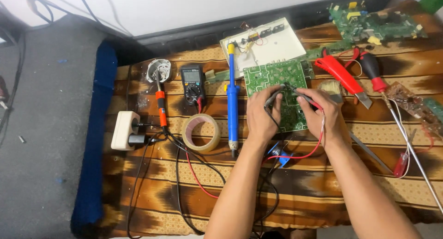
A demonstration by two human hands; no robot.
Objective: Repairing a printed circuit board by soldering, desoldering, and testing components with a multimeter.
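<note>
Your left hand (260, 114) fingers pinch the black probe (273, 98) and your right hand (318, 112) fingers pinch the red probe (304, 98), both tips on the green circuit board (272, 75).

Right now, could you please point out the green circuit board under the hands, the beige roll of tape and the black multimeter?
green circuit board (270, 77), head view, bare upper left area.
beige roll of tape (201, 144), head view, front rim.
black multimeter (192, 76), head view, display.

Striped brown cloth (323, 193) under circuit board (277, 82), tape roll (201, 133), multimeter (192, 84).
</note>
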